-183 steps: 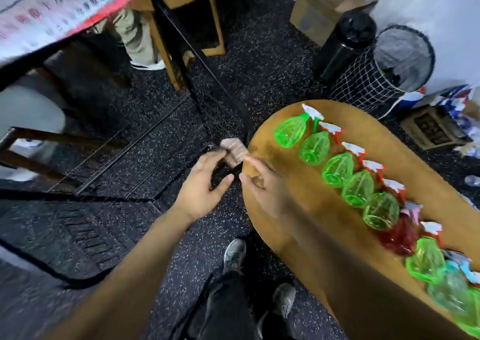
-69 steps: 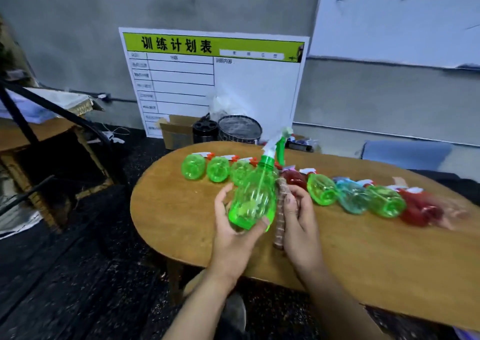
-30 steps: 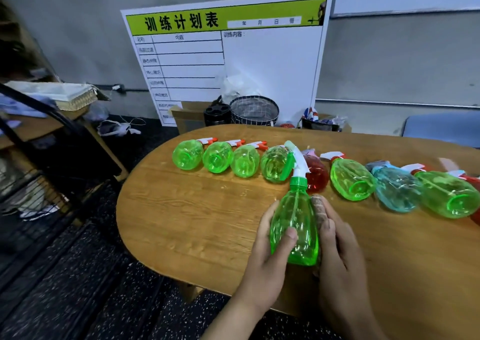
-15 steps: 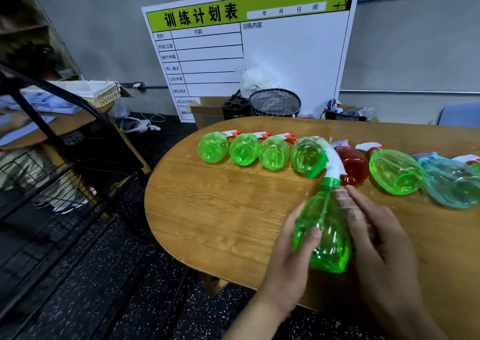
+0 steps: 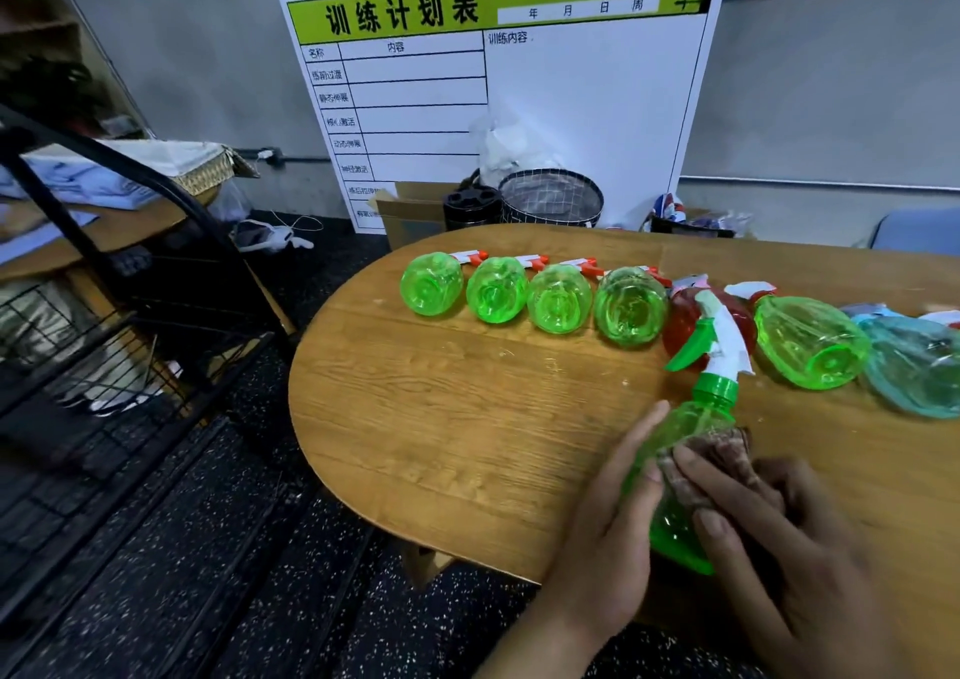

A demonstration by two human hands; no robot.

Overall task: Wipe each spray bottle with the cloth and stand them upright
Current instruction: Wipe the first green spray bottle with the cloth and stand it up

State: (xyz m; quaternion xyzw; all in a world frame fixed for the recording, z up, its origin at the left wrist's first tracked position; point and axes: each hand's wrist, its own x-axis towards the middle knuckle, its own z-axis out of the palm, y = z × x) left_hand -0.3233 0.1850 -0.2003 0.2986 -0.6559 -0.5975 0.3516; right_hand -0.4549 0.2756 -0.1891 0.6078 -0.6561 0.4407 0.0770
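The left hand (image 5: 605, 517) grips the green bottle (image 5: 680, 470) while the right hand (image 5: 779, 538) presses the cloth (image 5: 727, 457) on it with straight fingers; near the table (image 5: 467, 418) edge, the smooth bottle may slip off.

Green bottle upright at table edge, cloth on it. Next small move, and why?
Probably drag the cloth down the green bottle side under the right hand, while the left hand steadies it. The bottle stands upright near the table edge, and the cloth covers only its upper body; the lower part looks unwiped.
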